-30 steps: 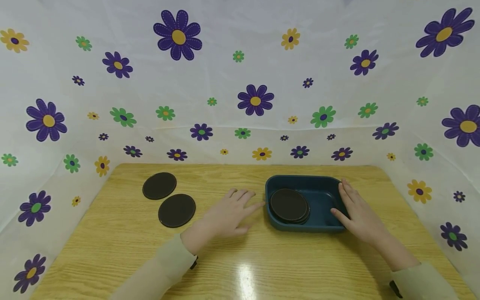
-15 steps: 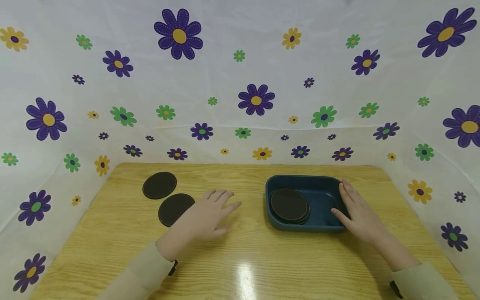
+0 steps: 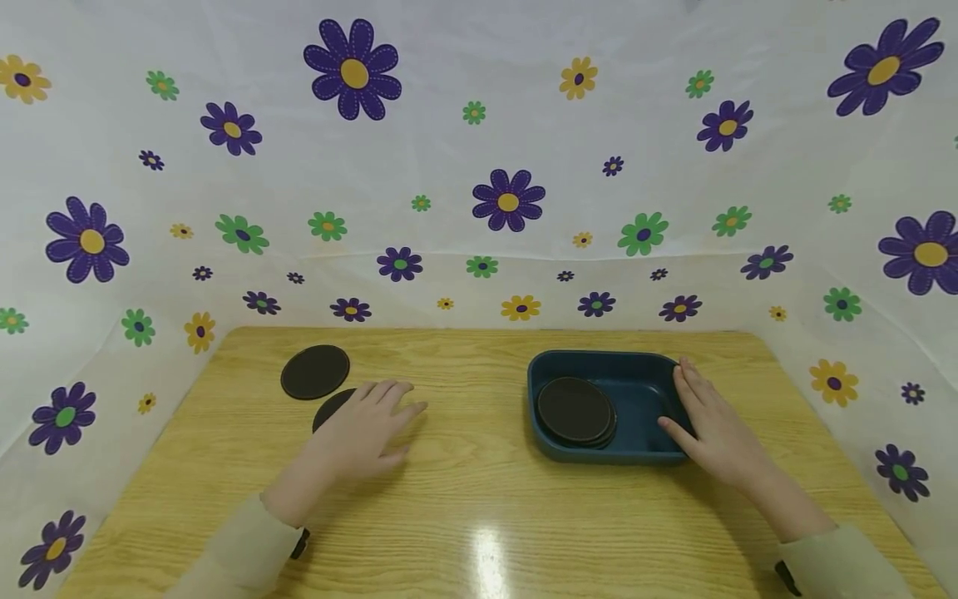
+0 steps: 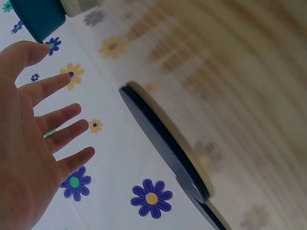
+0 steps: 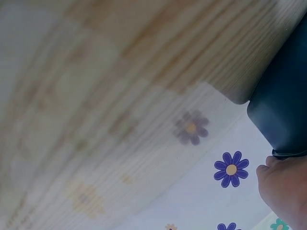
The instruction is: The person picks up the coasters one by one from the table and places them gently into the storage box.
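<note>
My left hand [image 3: 350, 439] is over a round black coaster [image 3: 329, 408] at the left, its fingers spread and holding nothing; it hides most of that coaster. In the left wrist view the same coaster [image 4: 160, 139] appears edge-on as a thick dark disc, apart from the fingertips. A second black coaster [image 3: 315, 372] lies behind it on the table. At the right, a dark blue tray [image 3: 599, 456] has a small stack of black coasters [image 3: 575, 409] in its left end. My right hand [image 3: 718, 437] rests on the tray's right rim with extended fingers, thumb over the inside.
The wooden table [image 3: 449, 516] reaches back to a white flowered cloth [image 3: 419, 150] hanging behind and along both sides. Between the left hand and the tray runs a broad stretch of bare tabletop. The tray's right half shows its bare floor.
My left hand has moved left from beside the tray, past the middle of the table, to over the nearer coaster. The right hand and the tray have stayed in place.
</note>
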